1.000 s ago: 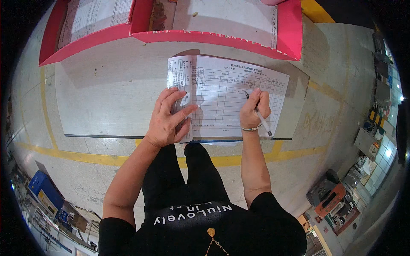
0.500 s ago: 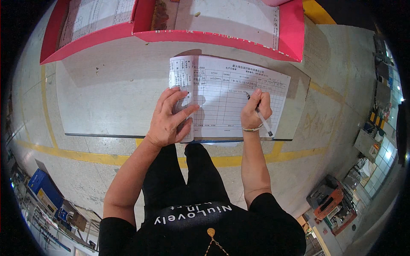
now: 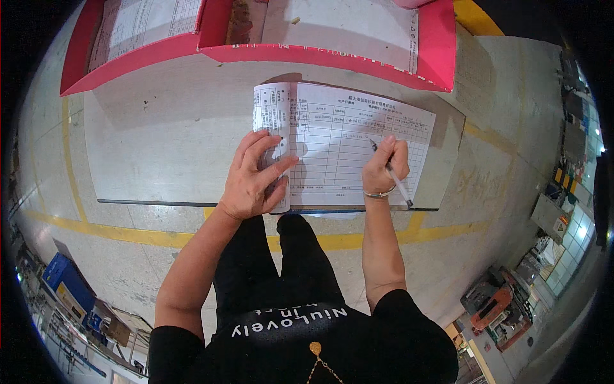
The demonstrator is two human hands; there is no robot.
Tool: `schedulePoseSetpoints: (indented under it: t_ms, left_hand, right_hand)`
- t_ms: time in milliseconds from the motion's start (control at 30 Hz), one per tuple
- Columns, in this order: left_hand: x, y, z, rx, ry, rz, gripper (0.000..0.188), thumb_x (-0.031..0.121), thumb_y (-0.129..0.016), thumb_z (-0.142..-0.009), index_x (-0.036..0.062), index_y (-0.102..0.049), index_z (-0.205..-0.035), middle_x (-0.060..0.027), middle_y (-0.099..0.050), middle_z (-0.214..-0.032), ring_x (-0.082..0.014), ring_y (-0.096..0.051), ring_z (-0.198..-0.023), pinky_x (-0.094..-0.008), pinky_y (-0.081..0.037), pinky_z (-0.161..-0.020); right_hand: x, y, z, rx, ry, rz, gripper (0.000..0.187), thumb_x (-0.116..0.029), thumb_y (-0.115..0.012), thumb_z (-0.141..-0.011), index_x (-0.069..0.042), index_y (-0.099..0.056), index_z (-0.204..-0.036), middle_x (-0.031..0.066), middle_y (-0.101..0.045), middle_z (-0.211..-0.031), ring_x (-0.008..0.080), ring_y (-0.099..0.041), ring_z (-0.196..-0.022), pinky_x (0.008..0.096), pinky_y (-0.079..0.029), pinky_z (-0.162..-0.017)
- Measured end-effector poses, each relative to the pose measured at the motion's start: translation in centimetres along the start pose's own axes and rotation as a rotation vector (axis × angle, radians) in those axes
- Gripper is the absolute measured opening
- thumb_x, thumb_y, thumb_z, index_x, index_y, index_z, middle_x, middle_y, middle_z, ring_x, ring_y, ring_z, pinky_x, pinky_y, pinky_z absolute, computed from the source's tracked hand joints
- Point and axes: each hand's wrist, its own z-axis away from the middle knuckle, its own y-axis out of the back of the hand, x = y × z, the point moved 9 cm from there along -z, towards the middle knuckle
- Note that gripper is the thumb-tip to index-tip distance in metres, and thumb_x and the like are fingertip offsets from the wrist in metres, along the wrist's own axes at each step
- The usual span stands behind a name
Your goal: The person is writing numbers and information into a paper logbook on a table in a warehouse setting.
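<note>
A printed form sheet (image 3: 326, 160) with a grid and some handwriting in its upper rows lies on the table. Along its left side is a folded-over strip of pages (image 3: 272, 105). My left hand (image 3: 259, 169) rests on that strip with its fingers spread, the tips reaching onto the sheet. In my right hand (image 3: 386, 165) is a pen with a clear barrel and dark end (image 3: 401, 187). Its tip is at the sheet's upper right part, by a short line of writing. A bracelet circles my right wrist.
Pink-red open trays (image 3: 332, 59) holding papers stand along the far side of the grey table (image 3: 173, 147). The table's dark near edge (image 3: 153, 203) runs just before my legs. Yellow lines (image 3: 153, 235) mark the floor, and an orange-red machine (image 3: 499, 307) stands at the lower right.
My right hand has shifted slightly to the right with the pen, and the handwriting beside the tip looks a little longer. My left hand has stayed in place.
</note>
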Motion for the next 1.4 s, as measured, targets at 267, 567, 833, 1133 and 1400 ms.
schedulePoseSetpoints:
  t_ms: [267,567,833,1133,1400]
  left_hand:
    - [0.5,0.5,-0.3,0.031,-0.019,-0.021,0.036,0.012,-0.068,-0.071,0.0175,-0.069,-0.107,-0.0137,-0.048,-0.127,-0.0370,-0.041,-0.127,-0.0496,-0.038,-0.107]
    - [0.2,0.1,-0.1,0.007,-0.006,0.002,0.038,0.011,-0.066,-0.071,0.0197,-0.070,-0.108,-0.0131,-0.044,-0.134,-0.0396,-0.034,-0.133,-0.0510,-0.035,-0.107]
    - [0.1,0.0,-0.1,0.005,-0.002,0.001,0.037,0.011,-0.067,-0.072,0.0199,-0.070,-0.107,-0.0126,-0.044,-0.134,-0.0389,-0.034,-0.133,-0.0510,-0.035,-0.108]
    - [0.1,-0.1,-0.1,-0.001,-0.008,-0.003,0.037,0.011,-0.067,-0.071,0.0195,-0.070,-0.107,-0.0128,-0.044,-0.134,-0.0387,-0.033,-0.133,-0.0505,-0.037,-0.107]
    - [0.1,0.0,-0.1,-0.009,-0.003,-0.004,0.039,0.011,-0.066,-0.071,0.0207,-0.070,-0.109,-0.0127,-0.044,-0.134,-0.0384,-0.033,-0.134,-0.0509,-0.035,-0.108]
  right_hand:
    - [0.6,0.1,-0.1,-0.026,-0.032,-0.024,0.034,-0.015,-0.056,-0.097,-0.007,-0.043,-0.067,0.0047,-0.048,-0.051,0.0097,-0.044,-0.042,0.0256,-0.033,-0.040]
    - [0.1,-0.2,-0.3,-0.048,-0.004,0.027,0.034,-0.015,-0.055,-0.098,-0.007,-0.043,-0.067,0.0049,-0.047,-0.050,0.0111,-0.044,-0.041,0.0255,-0.033,-0.040]
    - [0.2,-0.1,-0.2,-0.066,-0.011,0.022,0.033,-0.013,-0.056,-0.097,-0.007,-0.043,-0.067,0.0059,-0.046,-0.050,0.0120,-0.045,-0.041,0.0264,-0.033,-0.040]
    - [0.4,0.2,-0.1,-0.003,-0.030,0.005,0.032,-0.012,-0.056,-0.097,-0.006,-0.044,-0.067,0.0065,-0.049,-0.052,0.0120,-0.046,-0.042,0.0273,-0.035,-0.040]
    - [0.2,-0.4,-0.1,-0.069,-0.026,-0.019,0.032,-0.014,-0.056,-0.097,-0.007,-0.045,-0.068,0.0065,-0.049,-0.052,0.0129,-0.047,-0.042,0.0274,-0.034,-0.040]
